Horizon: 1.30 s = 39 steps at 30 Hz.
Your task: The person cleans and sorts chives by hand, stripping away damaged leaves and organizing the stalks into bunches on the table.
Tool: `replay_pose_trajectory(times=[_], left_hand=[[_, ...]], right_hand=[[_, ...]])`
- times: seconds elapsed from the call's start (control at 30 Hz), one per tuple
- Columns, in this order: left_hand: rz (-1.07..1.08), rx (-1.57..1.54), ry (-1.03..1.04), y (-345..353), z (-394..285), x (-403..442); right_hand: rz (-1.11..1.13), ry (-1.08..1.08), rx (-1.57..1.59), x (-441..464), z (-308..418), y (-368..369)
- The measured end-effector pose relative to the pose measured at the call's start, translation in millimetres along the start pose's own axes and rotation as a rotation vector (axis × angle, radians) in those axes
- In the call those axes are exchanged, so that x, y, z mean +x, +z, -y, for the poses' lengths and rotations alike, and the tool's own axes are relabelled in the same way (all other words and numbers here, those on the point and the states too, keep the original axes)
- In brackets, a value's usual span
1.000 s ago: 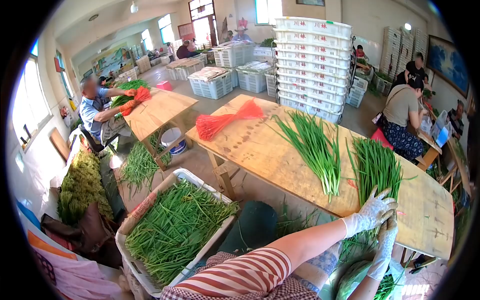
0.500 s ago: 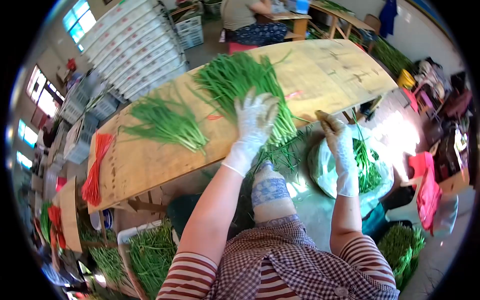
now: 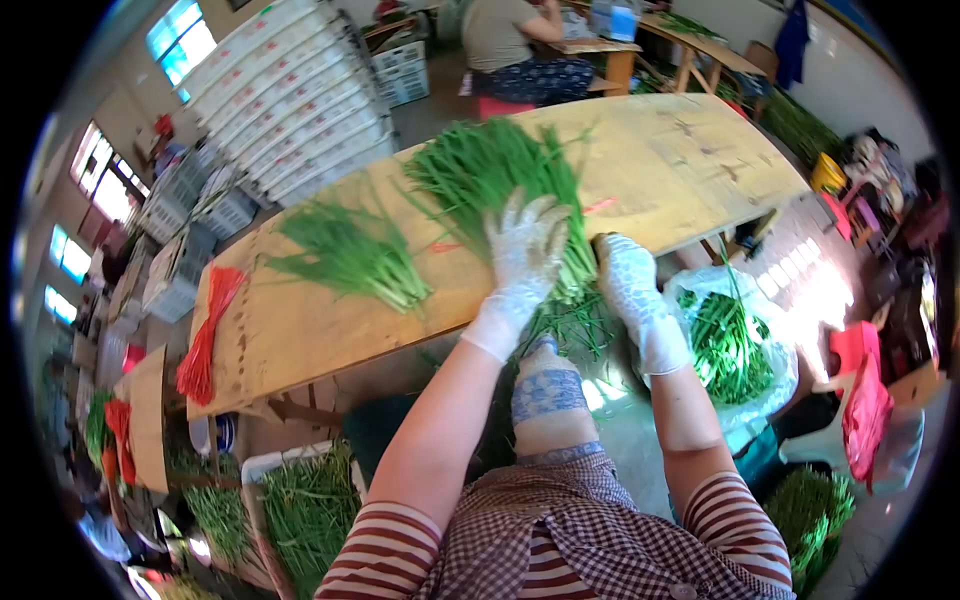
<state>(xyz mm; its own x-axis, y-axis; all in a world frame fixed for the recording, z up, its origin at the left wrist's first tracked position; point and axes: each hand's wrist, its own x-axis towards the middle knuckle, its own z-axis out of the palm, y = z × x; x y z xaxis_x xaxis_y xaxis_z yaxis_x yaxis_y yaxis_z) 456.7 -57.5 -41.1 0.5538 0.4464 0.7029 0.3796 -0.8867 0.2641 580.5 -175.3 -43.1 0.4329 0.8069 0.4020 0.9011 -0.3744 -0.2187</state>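
Note:
A large bundle of garlic chives [image 3: 490, 160] lies on the wooden table, leaves toward the far side and pale stems toward me. My left hand [image 3: 525, 245], in a clear glove, rests on its stems with fingers spread. Just right of the stem ends is my right hand [image 3: 628, 270], gloved too, its fingers curled in; what they hold, if anything, is hidden. A smaller bunch of chives [image 3: 350, 250] lies to the left. Red ties [image 3: 600, 206] show beside and partly under the large bundle.
Red strips [image 3: 212, 335] lie at the table's left end. A plastic bag of green trimmings [image 3: 735, 345] stands below on the right, and a crate of greens [image 3: 305, 510] at lower left. Stacked white crates [image 3: 290, 110] rise behind. Another person [image 3: 510, 45] sits beyond the table.
My right hand has moved left from above the plastic bag to the stem ends of the large bundle. My left hand stays on the bundle. The whole view has shifted slightly.

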Motion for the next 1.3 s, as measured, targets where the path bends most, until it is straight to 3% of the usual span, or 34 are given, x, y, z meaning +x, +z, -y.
replay_pose_trajectory(times=[0.07, 0.1, 0.17, 0.2, 0.23, 0.3, 0.4, 0.47, 0.53, 0.6, 0.7, 0.73, 0.87, 0.97, 1.07, 1.2, 1.3], left_hand=[[0.011, 0.011, -0.019, -2.2, 1.4, -0.3], [0.038, 0.004, -0.026, -5.1, -0.1, -0.7], [0.023, -0.049, 0.001, -10.2, 2.5, -1.9], [0.013, -0.125, -0.014, -21.8, -0.6, -5.3], [-0.001, -0.167, -0.021, -37.2, -5.2, -11.4], [-0.160, -0.337, 0.062, -66.4, -4.1, -39.4], [-0.196, -0.315, -0.024, -116.7, -2.8, -92.2], [-0.248, -0.312, -0.126, -129.0, 8.6, -128.5], [-0.259, -0.297, -0.229, -147.2, 21.3, -149.0], [-0.246, -0.261, -0.349, -170.1, 33.5, -158.9], [-0.357, -0.164, -0.486, -192.2, 57.6, -172.1], [-0.359, -0.204, -0.581, -195.0, 64.8, -178.8], [-0.413, -0.471, -0.872, -207.6, 92.5, -194.8], [-0.474, -0.792, -0.949, -217.2, 99.9, -204.6], [-0.530, -0.965, -0.992, -223.7, 101.6, -210.0], [-0.539, -0.929, -1.037, -222.9, 100.6, -219.0], [-0.582, -0.997, -0.984, -220.5, 93.5, -217.3]], right_hand=[[-0.016, -0.059, 0.105, -0.2, -0.4, -1.8], [0.156, 0.013, 0.143, 2.0, 11.8, -29.6], [0.220, -0.044, 0.253, 8.4, -10.4, -25.8], [0.258, 0.039, 0.263, 5.4, -12.3, -37.5], [0.162, 0.065, 0.047, -0.5, 7.8, -63.9], [-0.190, 0.057, 0.176, -12.1, 28.3, -81.5], [-0.126, -0.007, 0.677, -28.9, 95.6, -94.0], [-0.014, -0.258, 0.507, -35.9, 141.4, -73.2], [0.092, -0.353, 0.385, -24.6, 181.0, -41.3], [0.324, -0.178, 0.204, 3.2, 221.5, -18.1], [-0.167, -0.350, 0.061, 19.6, 251.9, 48.6], [0.225, -0.267, 0.119, 24.6, 264.8, 52.1], [0.457, -0.225, 0.367, 20.0, 297.5, 44.8], [0.287, -0.288, 0.391, 18.0, 285.1, 33.7], [-0.295, -0.363, 0.110, 17.5, 271.0, 29.9], [-0.213, -0.486, 0.103, -13.9, 287.5, 17.4], [-0.131, -0.421, -0.132, -12.1, 283.5, 83.6]])
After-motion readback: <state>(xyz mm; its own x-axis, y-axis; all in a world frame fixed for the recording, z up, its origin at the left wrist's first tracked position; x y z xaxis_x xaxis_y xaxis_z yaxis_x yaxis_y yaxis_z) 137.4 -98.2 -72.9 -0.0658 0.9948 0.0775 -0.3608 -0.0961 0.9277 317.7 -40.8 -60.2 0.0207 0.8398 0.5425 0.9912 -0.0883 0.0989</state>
